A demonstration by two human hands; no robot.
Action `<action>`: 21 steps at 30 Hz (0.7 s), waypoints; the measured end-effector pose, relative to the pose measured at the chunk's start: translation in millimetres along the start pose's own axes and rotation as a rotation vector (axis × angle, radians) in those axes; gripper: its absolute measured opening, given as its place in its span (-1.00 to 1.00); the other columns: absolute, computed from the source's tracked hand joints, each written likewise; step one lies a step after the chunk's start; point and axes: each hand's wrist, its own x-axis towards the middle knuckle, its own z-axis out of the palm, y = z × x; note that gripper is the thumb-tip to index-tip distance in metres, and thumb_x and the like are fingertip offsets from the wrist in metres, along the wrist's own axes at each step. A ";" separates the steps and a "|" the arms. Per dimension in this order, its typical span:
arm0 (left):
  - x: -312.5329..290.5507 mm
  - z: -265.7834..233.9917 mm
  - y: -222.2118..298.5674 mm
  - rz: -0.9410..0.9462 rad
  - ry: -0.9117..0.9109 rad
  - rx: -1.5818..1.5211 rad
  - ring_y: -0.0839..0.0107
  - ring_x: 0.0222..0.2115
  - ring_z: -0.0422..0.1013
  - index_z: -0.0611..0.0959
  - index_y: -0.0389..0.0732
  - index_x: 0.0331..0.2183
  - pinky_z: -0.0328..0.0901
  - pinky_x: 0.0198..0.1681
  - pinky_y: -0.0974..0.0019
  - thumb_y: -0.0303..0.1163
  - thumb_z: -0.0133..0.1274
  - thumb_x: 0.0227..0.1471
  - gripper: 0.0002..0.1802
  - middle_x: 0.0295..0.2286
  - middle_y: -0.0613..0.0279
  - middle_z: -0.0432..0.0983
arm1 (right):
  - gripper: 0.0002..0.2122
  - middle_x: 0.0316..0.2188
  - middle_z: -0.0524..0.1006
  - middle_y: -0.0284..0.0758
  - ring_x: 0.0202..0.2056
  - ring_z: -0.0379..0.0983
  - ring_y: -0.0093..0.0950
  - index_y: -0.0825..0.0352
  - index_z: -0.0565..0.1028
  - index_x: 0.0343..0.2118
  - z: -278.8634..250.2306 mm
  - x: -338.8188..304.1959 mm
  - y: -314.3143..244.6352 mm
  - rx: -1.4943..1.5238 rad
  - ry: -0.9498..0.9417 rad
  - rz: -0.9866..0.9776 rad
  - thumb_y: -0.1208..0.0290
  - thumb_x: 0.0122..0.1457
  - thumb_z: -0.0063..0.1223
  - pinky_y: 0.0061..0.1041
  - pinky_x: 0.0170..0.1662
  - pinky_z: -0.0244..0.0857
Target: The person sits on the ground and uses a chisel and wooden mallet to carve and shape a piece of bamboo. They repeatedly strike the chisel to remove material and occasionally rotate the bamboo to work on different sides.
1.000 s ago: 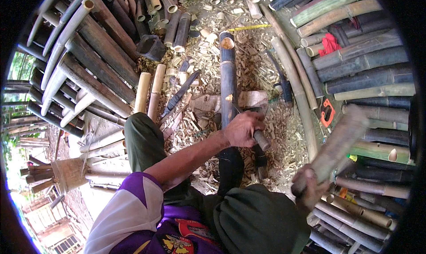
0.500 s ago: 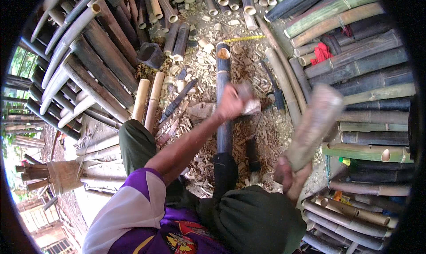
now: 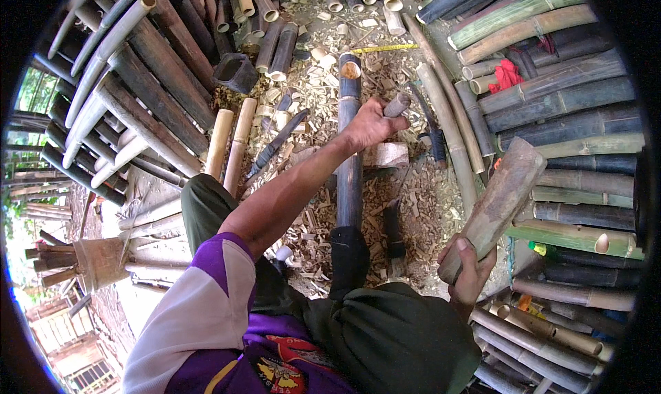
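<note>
A dark bamboo pole point(image 3: 349, 201) lies lengthwise in front of me, its cut far end showing a pale opening. My left hand point(image 3: 372, 125) is over the pole, closed round the thick wooden handle point(image 3: 397, 105) of a tool whose working end is hidden. Off to the right, my right hand point(image 3: 469, 267) grips the narrow end of a heavy wooden club point(image 3: 499, 198), tilted up and away, apart from the handle. A pale wooden block point(image 3: 387, 155) sits under or against the pole. My dark-covered foot point(image 3: 348, 253) presses against the pole's near end.
Wood chips point(image 3: 413, 208) cover the ground. Left of the pole lies a sheathed knife point(image 3: 275, 146); a curved blade with a dark handle point(image 3: 435, 143) lies right. A yellow measuring tape point(image 3: 385, 48), a black bucket point(image 3: 235, 72) and stacked bamboo point(image 3: 578, 119) surround the spot.
The club in my right hand has swung lower and outward to the right, and is less blurred. My left hand has shifted slightly forward and right with the handle.
</note>
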 end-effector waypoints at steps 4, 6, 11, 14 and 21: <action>-0.4 -8.5 -12.9 0.024 -0.052 -0.064 0.63 -0.40 0.37 0.64 -0.24 -0.36 0.31 -0.33 0.40 -0.36 0.17 0.05 -0.85 -0.52 0.37 0.53 | -0.65 -0.47 0.49 -0.18 -0.59 0.44 -0.42 0.47 0.33 -0.08 8.2 -0.5 -3.7 -0.037 -0.010 -0.050 0.42 0.14 0.11 -0.44 -0.55 0.34; -0.9 -10.0 -11.5 0.024 -0.036 0.036 0.65 -0.39 0.37 0.64 -0.22 -0.35 0.31 -0.33 0.40 -0.37 0.16 0.05 -0.87 -0.51 0.40 0.53 | -0.65 -0.47 0.49 -0.18 -0.58 0.45 -0.42 0.47 0.32 -0.07 6.6 -0.3 -3.9 -0.062 -0.029 -0.052 0.43 0.14 0.11 -0.44 -0.54 0.34; -4.1 -12.7 1.8 -0.067 -0.102 0.006 0.66 -0.41 0.37 0.60 -0.17 -0.33 0.28 -0.35 0.43 -0.40 0.14 0.03 -0.88 -0.45 0.45 0.48 | -0.64 -0.47 0.49 -0.18 -0.56 0.45 -0.42 0.47 0.32 -0.06 11.4 -0.7 -15.3 -0.056 -0.057 -0.060 0.42 0.13 0.11 -0.44 -0.52 0.35; -2.8 -10.1 12.2 -0.087 -0.147 -0.028 0.67 -0.42 0.35 0.57 -0.14 -0.32 0.25 -0.39 0.45 -0.40 0.15 0.02 -0.87 -0.42 0.48 0.47 | -0.63 -0.47 0.49 -0.18 -0.56 0.45 -0.43 0.48 0.33 -0.06 13.0 -0.7 -20.9 -0.054 -0.026 -0.066 0.41 0.13 0.11 -0.45 -0.51 0.35; 10.6 11.0 -32.8 0.007 0.017 -0.323 0.61 -0.46 0.36 0.62 -0.21 -0.31 0.26 -0.43 0.42 -0.33 0.17 0.09 -0.83 -0.38 0.36 0.53 | -0.66 -0.47 0.55 -0.20 -0.52 0.50 -0.45 0.48 0.44 -0.11 8.2 42.4 -111.2 -0.117 0.013 -0.388 0.34 0.14 0.18 -0.49 -0.48 0.40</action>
